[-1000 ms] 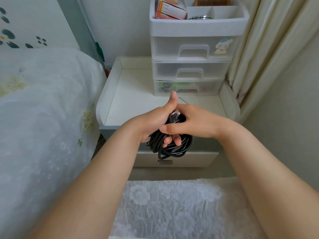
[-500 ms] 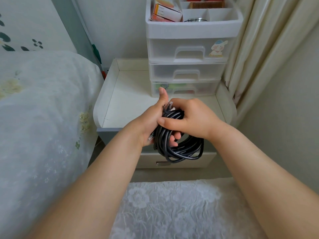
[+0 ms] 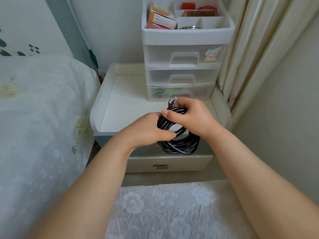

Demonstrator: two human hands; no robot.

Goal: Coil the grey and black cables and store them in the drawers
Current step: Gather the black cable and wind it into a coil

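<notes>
A coiled black cable (image 3: 181, 144) hangs between both hands over the front edge of a white bedside table (image 3: 124, 104). My left hand (image 3: 146, 130) grips the left side of the coil, thumb on top. My right hand (image 3: 191, 116) holds the top of the coil, and the cable's clear plug (image 3: 173, 101) sticks up beside its fingers. Behind them stands a translucent plastic drawer unit (image 3: 183, 73) with three drawers, all pushed in. No grey cable shows.
The unit's top tray (image 3: 188, 37) holds boxes, a comb and small items. The bedside table has its own drawer (image 3: 169, 163) below, closed. A bed with a white cover (image 3: 39, 126) lies left, a curtain (image 3: 255, 49) right, lace fabric (image 3: 164, 211) in front.
The coil has tipped and dropped lower to the right. My left thumb has folded down onto the coil, and my right hand has shifted up to its top near the plug.
</notes>
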